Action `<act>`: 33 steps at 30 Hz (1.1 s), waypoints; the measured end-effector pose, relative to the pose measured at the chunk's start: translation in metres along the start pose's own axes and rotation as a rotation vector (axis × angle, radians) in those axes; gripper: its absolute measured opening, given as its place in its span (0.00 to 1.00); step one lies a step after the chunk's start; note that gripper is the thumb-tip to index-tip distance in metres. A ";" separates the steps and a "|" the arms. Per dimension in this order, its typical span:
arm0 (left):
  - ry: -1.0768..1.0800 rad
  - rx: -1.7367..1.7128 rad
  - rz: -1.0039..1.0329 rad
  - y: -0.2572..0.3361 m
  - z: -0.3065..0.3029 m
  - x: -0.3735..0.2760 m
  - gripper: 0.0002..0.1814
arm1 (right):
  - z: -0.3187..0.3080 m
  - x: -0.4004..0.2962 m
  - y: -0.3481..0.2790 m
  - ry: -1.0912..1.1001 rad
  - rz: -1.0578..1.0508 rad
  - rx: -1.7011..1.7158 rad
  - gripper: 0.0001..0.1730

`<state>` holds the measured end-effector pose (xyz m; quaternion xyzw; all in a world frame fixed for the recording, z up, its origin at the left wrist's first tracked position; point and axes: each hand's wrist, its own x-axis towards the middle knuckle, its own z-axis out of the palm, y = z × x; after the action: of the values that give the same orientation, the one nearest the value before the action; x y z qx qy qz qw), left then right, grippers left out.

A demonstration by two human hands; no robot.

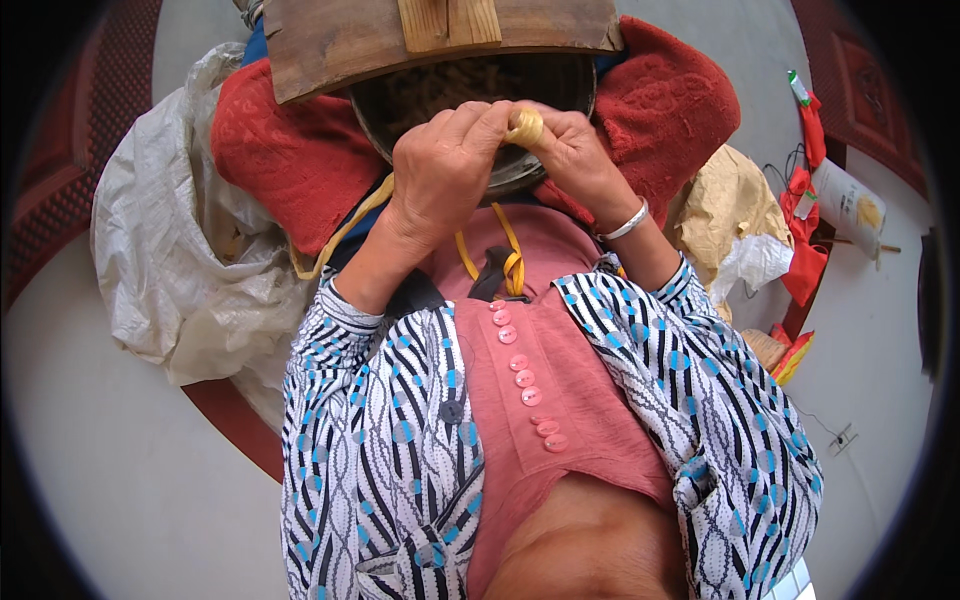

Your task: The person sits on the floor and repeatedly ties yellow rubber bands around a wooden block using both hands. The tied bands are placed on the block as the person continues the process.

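Note:
My left hand (450, 161) and my right hand (574, 150) meet fingertip to fingertip. Between them is a small coil of pale yellow strip (526, 127), pinched by the fingers of both; whether it wraps a fingertip is unclear. A silver bangle (626, 222) circles my right wrist. Past my left wrist runs a long yellowish strip (345, 229), its upper end hidden by the hand. Under and beyond my hands a round metal basin (517, 178) holds blurred brownish pieces. A wooden board (337, 45) with a lighter block (450, 21) lies across the far side, partly covering the basin.
Red cloths (289, 157) cover both knees. A white woven sack (157, 195) stands at the left. To the right lie crumpled brown paper (731, 191), red packaging (804, 255) and a white cylindrical container (847, 206). Dark red carved furniture (52, 180) borders the floor.

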<state>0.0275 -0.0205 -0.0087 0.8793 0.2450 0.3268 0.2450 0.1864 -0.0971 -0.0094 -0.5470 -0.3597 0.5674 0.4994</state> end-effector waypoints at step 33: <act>-0.192 0.182 -0.210 -0.005 -0.043 -0.012 0.09 | -0.019 0.021 -0.033 0.059 -0.214 -0.412 0.13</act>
<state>-0.0121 -0.0121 0.0118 0.8945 0.3396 0.1905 0.2196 0.2127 -0.0717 0.0142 -0.6127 -0.5091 0.4096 0.4446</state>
